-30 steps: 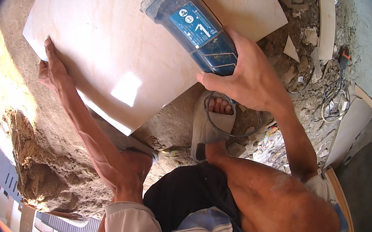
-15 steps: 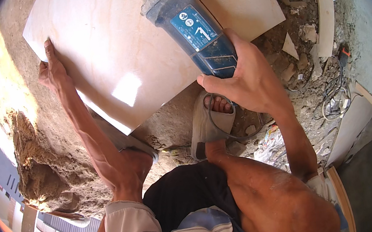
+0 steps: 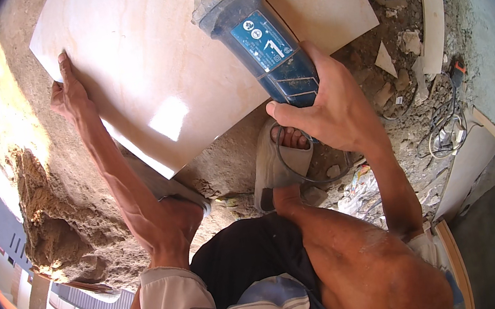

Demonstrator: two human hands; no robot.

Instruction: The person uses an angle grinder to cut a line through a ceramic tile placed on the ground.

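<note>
A large glossy cream tile [image 3: 141, 62] lies tilted in front of me above the dirt floor. My left hand [image 3: 72, 96] grips its left edge, thumb on the top face and fingers below the edge. My right hand [image 3: 331, 103] is wrapped round the rear body of a blue angle grinder [image 3: 265, 52]. The grinder is held over the tile, its dusty grey head and part of a disc at the top of the picture. Whether the disc touches the tile I cannot tell. The cord hangs from the grinder's rear end past my sandalled foot [image 3: 284, 149].
Broken tile pieces [image 3: 384, 60] and rubble lie on the right. A long pale tile strip [image 3: 431, 11] stretches along there, near a tangle of cables [image 3: 448, 131]. A light wall [image 3: 487, 29] rises at the far right. Rough earth [image 3: 56, 217] forms a ledge on the left.
The grinder in my right hand has shifted very slightly right and toward me. My left hand and the tile stay practically where they were.
</note>
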